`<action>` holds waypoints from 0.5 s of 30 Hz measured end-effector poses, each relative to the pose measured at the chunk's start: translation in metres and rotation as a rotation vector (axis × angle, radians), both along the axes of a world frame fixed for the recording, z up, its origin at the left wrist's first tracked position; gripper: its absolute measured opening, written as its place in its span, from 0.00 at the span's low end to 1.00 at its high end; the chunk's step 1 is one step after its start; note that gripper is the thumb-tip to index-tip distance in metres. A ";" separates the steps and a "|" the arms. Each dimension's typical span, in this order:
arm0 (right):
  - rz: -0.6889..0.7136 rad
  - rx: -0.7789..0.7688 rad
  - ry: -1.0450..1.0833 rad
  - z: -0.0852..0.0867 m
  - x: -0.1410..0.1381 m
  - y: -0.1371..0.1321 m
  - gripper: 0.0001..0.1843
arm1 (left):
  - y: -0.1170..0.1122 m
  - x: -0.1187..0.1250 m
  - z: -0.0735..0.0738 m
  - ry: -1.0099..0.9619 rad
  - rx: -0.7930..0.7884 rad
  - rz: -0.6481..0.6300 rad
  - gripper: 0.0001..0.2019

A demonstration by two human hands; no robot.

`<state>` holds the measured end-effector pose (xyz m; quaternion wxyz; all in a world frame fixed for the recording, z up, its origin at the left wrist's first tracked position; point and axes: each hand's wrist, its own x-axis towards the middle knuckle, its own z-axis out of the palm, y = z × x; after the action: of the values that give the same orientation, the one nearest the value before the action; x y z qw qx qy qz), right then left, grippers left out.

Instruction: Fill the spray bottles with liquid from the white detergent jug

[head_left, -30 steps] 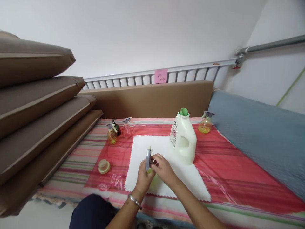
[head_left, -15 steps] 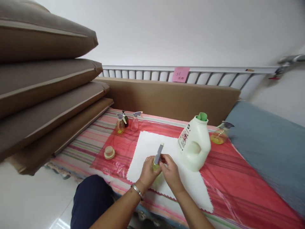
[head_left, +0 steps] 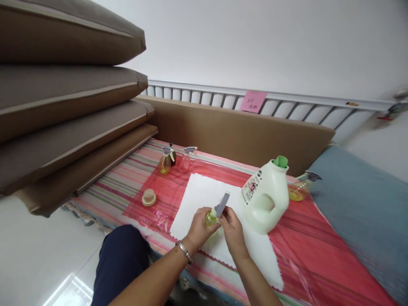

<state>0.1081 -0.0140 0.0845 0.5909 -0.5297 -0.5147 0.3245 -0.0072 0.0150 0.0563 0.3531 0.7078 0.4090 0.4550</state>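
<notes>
My left hand [head_left: 202,225] is wrapped around the neck of a clear spray bottle [head_left: 211,218] with yellow-green liquid, over a white cloth [head_left: 196,195]. The fingers of my right hand [head_left: 232,225] close on its grey trigger sprayer head [head_left: 221,205], which tilts up to the right. Part of the bottle is hidden behind my fingers. Just right of my hands stands a large pale green jug [head_left: 267,204] with a flower label, its mouth uncapped and a green spout showing inside. A pale round cap [head_left: 148,197] lies to the left.
Several other spray bottles stand around: an amber one [head_left: 165,165], a dark one and a pink one [head_left: 184,163] at the back left, and one with yellow liquid [head_left: 298,192] behind the jug. Stacked brown cushions [head_left: 73,85] rise at left; a brown board [head_left: 236,131] leans before the radiator.
The view has shifted slightly. The sprayer head now leans further to the right, and more of the bottle's neck shows between my hands. Both hands keep their hold.
</notes>
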 end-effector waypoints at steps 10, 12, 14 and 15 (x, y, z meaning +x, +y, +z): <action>-0.009 0.016 0.057 0.012 -0.005 -0.007 0.15 | 0.001 0.000 -0.005 -0.010 0.007 -0.002 0.19; -0.010 0.013 0.075 0.009 -0.007 -0.008 0.15 | 0.001 0.000 -0.006 -0.010 0.006 -0.002 0.19; -0.014 0.003 0.087 0.004 -0.008 -0.009 0.15 | 0.001 0.000 -0.005 -0.011 0.007 -0.003 0.18; -0.017 -0.002 0.089 0.002 -0.008 -0.009 0.15 | 0.000 0.000 -0.005 -0.011 0.007 -0.003 0.17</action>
<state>0.1001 -0.0227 0.0863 0.6155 -0.5197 -0.4830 0.3431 -0.0070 0.0153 0.0515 0.3535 0.7072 0.4041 0.4600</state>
